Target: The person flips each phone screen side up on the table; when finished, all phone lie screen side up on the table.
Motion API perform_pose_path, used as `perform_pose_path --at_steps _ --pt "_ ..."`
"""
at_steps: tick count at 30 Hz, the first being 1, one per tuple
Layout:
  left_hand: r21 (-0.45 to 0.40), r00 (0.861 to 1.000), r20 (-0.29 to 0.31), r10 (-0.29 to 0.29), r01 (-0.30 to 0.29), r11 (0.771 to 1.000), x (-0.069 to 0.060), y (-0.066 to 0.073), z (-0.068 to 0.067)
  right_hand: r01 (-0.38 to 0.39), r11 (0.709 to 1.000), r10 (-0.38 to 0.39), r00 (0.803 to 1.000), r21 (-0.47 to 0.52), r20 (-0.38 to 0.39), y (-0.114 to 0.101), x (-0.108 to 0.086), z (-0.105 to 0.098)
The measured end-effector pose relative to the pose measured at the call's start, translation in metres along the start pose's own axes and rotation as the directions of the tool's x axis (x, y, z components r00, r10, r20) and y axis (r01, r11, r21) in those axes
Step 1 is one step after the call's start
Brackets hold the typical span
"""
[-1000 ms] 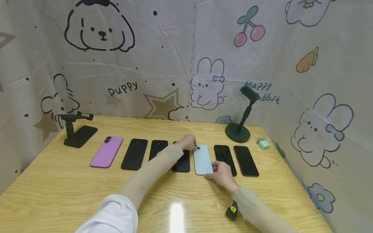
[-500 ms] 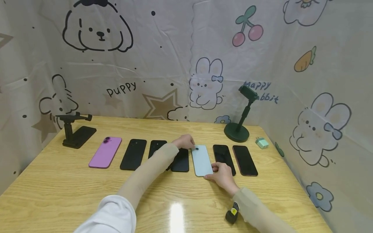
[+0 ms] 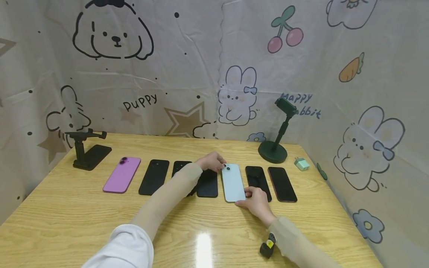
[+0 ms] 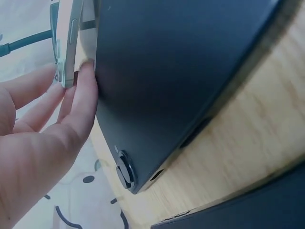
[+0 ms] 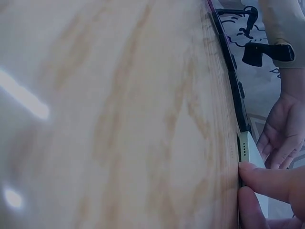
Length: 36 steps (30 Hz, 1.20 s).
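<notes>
A light blue smartphone, back side up, lies in the middle of a row of phones. My left hand pinches its far left corner between thumb and fingers; in the left wrist view the phone's edge shows between them. That far end looks slightly raised. With thumb and finger, my right hand holds the near right corner, and in the right wrist view the fingertips press on the phone's near edge. Immediately to the left is a black phone, partly behind the left forearm.
Farther left are a purple phone and black phones. Two dark phones lie to the right. A black stand, a dark green stand and a mint charger plug stand toward the back, before a patterned curtain.
The light blue phone's far end has shifted slightly up and away, with more of its camera lenses showing. My left hand has moved a little left along its corner; the right hand stays nearly still.
</notes>
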<state>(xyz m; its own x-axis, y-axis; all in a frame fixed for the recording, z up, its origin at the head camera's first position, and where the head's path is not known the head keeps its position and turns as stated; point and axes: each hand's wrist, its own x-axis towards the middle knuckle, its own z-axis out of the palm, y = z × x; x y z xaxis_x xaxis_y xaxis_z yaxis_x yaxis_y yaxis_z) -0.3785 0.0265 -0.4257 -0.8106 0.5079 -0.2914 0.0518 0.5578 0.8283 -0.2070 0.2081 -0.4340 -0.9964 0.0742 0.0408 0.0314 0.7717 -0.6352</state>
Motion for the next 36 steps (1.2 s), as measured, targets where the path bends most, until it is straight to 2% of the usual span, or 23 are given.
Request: perform_pose_path --at_steps 1,2,7,11,20,30,36 --pt "-0.015 1.000 -0.011 -0.026 0.026 1.000 -0.011 0.009 0.001 -0.001 1.000 0.001 1.000 0.000 -0.001 0.000 0.000 0.000" --pt "-0.027 1.000 -0.013 -0.025 0.025 0.999 -0.017 0.012 0.002 -0.001 1.000 0.001 1.000 -0.001 -0.001 0.000 0.000 0.000" --pt "-0.072 0.999 -0.014 0.050 -0.051 0.996 -0.028 0.012 0.000 0.004 1.000 -0.004 1.000 0.001 0.001 0.001 0.000 0.000" --pt "-0.112 0.995 0.009 0.102 -0.101 0.989 -0.027 0.005 -0.004 0.006 1.000 -0.006 1.000 0.003 0.003 0.001 0.000 -0.001" --pt "-0.208 0.993 0.051 0.108 -0.095 0.973 -0.029 -0.003 -0.007 0.058 0.997 -0.058 0.998 0.055 0.000 0.001 -0.005 0.000" --pt "-0.253 0.992 0.053 0.115 -0.098 0.962 -0.027 -0.004 -0.004 -0.016 0.999 0.015 0.999 0.032 0.031 -0.003 -0.001 -0.001" --pt "-0.272 0.990 0.031 0.137 -0.123 0.954 -0.026 -0.003 -0.001 -0.017 1.000 0.016 0.999 0.019 0.027 -0.004 -0.002 -0.002"
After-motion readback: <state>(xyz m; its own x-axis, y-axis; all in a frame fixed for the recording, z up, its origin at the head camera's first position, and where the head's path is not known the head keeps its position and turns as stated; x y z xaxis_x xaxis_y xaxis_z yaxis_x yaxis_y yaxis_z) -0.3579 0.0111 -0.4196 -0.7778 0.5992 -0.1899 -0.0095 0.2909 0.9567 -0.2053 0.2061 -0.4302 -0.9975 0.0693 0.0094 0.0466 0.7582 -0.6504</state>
